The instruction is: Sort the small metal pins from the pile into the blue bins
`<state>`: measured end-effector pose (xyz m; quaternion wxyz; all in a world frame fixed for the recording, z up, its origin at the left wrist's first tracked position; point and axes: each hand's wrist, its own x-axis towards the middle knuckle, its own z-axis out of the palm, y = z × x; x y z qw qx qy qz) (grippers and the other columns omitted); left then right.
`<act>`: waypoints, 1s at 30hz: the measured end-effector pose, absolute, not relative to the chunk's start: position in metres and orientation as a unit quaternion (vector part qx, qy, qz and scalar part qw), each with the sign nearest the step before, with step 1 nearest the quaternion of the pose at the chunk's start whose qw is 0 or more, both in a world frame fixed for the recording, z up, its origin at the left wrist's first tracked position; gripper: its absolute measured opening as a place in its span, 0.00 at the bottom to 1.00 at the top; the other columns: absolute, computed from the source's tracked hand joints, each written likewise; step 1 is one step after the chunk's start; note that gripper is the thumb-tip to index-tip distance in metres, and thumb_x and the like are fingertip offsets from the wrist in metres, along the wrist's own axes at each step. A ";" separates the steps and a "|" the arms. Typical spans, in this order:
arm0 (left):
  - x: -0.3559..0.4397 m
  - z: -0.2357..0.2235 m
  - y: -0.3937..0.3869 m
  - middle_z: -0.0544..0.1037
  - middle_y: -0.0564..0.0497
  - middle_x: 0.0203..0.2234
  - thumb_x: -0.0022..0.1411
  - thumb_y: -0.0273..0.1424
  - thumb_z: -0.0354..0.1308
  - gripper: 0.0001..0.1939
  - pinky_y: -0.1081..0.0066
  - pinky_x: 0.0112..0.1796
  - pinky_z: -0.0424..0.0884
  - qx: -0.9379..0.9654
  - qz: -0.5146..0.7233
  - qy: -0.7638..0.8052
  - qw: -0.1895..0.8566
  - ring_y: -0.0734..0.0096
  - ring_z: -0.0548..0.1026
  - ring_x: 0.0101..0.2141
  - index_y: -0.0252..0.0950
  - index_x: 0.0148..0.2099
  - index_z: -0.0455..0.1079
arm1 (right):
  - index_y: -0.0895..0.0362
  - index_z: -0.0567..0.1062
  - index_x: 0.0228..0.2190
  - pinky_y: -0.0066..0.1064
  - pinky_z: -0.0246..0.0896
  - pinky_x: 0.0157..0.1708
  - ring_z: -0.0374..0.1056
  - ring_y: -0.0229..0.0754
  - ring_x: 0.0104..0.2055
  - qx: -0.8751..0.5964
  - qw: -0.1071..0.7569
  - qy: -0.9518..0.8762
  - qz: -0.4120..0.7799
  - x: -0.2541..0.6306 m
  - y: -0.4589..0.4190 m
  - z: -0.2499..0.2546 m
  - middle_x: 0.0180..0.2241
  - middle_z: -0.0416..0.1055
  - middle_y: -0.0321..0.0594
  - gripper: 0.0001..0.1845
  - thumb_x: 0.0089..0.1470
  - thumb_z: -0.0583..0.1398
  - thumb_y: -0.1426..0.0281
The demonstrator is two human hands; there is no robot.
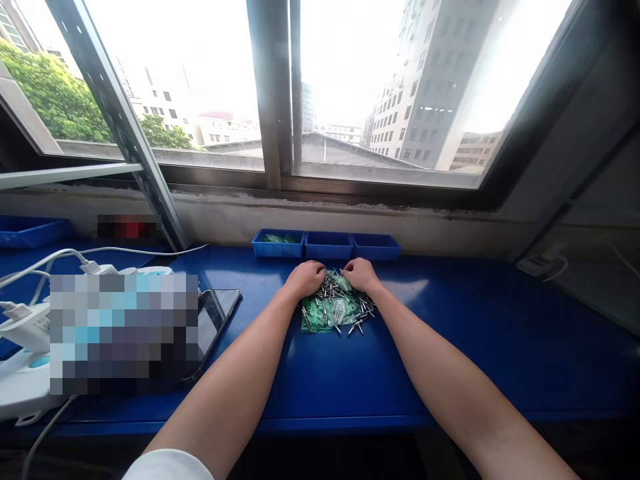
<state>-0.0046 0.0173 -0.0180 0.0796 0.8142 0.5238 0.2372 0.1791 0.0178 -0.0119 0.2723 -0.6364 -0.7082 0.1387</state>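
A heap of small metal pins mixed with green plastic bags (pixel 334 309) lies on the blue table (pixel 450 347) in front of me. My left hand (pixel 306 278) rests on the heap's left far edge with its fingers curled under. At the heap's right far edge sits my right hand (pixel 361 274), fingers also curled down into the pins. What either hand grips is hidden under the knuckles. Just beyond the hands stand three small blue bins (pixel 327 245) in a row; the left one holds green bags.
A dark tablet (pixel 217 317) lies left of the heap, beside white devices and cables (pixel 30 333). A blue tray (pixel 30 230) sits at the far left. The window sill and wall run behind the bins. A white adapter (pixel 540 265) lies at the right.
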 end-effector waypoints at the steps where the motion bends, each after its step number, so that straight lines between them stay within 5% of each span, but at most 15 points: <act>1: -0.004 -0.018 0.017 0.75 0.48 0.46 0.62 0.39 0.44 0.20 0.70 0.47 0.65 0.814 0.239 0.524 0.080 0.62 0.71 0.46 0.38 0.46 0.73 | 0.56 0.76 0.24 0.31 0.59 0.36 0.69 0.45 0.37 -0.633 0.278 -0.710 0.133 0.178 0.017 -0.012 0.32 0.75 0.44 0.07 0.48 0.59 0.67; 10: 0.001 -0.003 0.006 0.74 0.47 0.46 0.61 0.38 0.48 0.20 0.67 0.50 0.63 0.820 0.324 0.470 0.041 0.62 0.70 0.46 0.36 0.52 0.68 | 0.56 0.73 0.31 0.29 0.61 0.34 0.68 0.39 0.30 -0.479 0.419 -0.748 0.189 0.177 0.006 -0.007 0.27 0.73 0.38 0.12 0.54 0.53 0.63; 20: 0.002 -0.001 0.005 0.76 0.49 0.31 0.63 0.31 0.46 0.14 0.69 0.42 0.65 0.828 0.330 0.453 0.014 0.67 0.73 0.35 0.37 0.37 0.73 | 0.58 0.72 0.30 0.30 0.63 0.31 0.69 0.39 0.27 -0.418 0.494 -0.698 0.306 0.171 0.002 -0.002 0.22 0.71 0.38 0.14 0.48 0.58 0.59; 30: 0.001 -0.004 0.006 0.76 0.48 0.35 0.64 0.35 0.44 0.16 0.70 0.41 0.66 0.821 0.330 0.466 0.019 0.66 0.72 0.38 0.38 0.42 0.73 | 0.60 0.76 0.29 0.30 0.62 0.31 0.69 0.42 0.32 -0.410 0.515 -0.651 0.378 0.178 -0.003 0.005 0.28 0.75 0.42 0.15 0.45 0.58 0.60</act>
